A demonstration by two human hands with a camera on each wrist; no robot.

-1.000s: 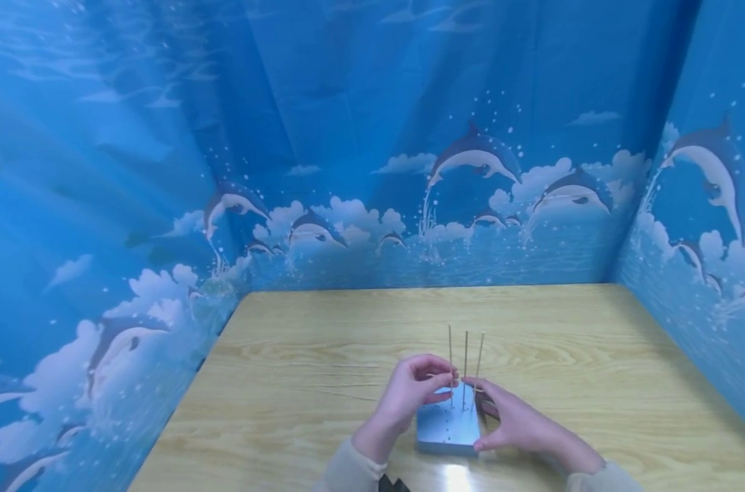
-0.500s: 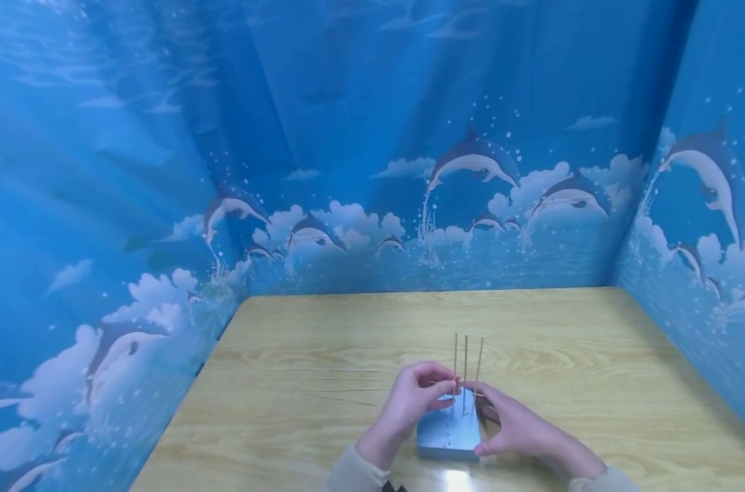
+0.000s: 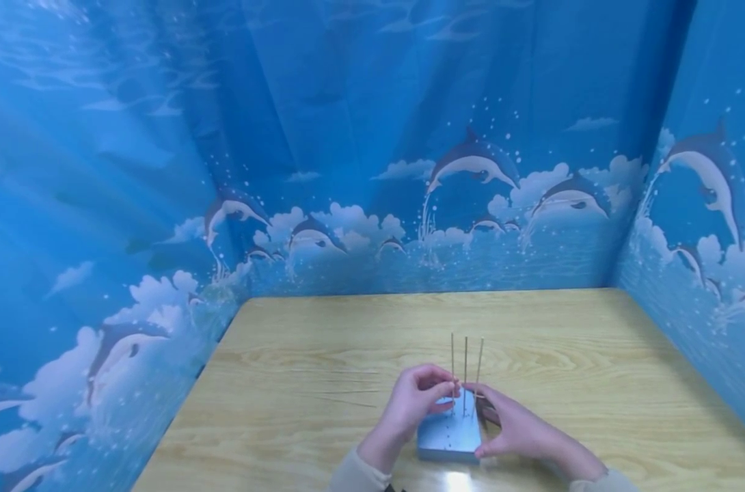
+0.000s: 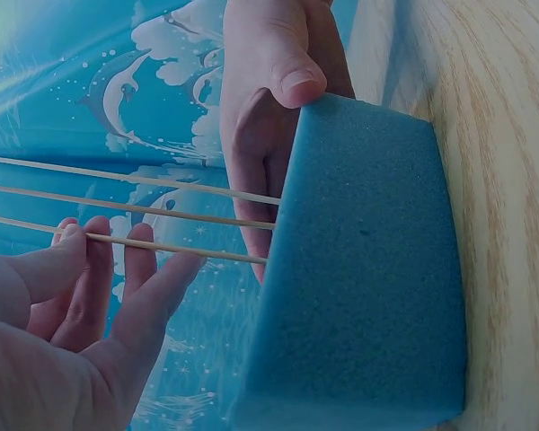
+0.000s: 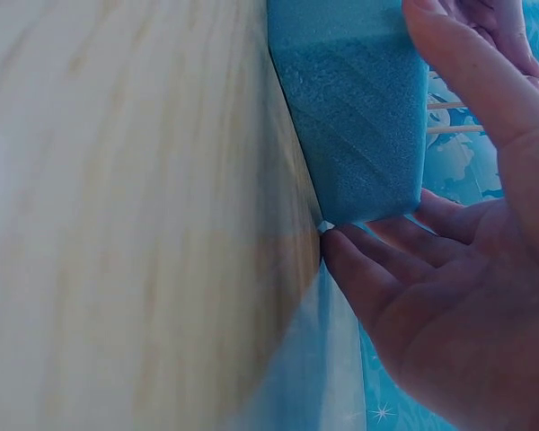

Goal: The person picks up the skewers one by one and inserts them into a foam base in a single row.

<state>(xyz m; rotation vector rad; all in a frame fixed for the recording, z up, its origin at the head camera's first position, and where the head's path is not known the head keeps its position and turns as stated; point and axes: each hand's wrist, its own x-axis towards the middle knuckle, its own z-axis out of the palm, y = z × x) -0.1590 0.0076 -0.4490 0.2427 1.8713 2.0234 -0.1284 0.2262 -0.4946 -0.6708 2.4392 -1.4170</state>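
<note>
A blue foam block [image 3: 437, 434] lies flat on the table, with small holes in its top. Three thin bamboo skewers rise from its far half. My left hand [image 3: 409, 400] pinches the leftmost skewer [image 3: 452, 355] between thumb and index finger, partway up; in the left wrist view that skewer [image 4: 171, 246] reaches the block's top face. The middle skewer [image 3: 466, 359] and the right skewer [image 3: 480, 359] stand untouched, the right one leaning slightly. My right hand [image 3: 514, 424] grips the block's right side, thumb at the near corner and fingers [image 5: 413, 247] at the far end.
Several loose skewers [image 3: 348, 391] lie on the wood-grain table [image 3: 274, 444] left of my left hand. A blue curtain [image 3: 348, 171] printed with dolphins encloses the table at the back and both sides.
The skewer in my left hand swings a little right, then slightly back left. Both hands keep their holds, and the block stays put. The head view has shifted slightly.
</note>
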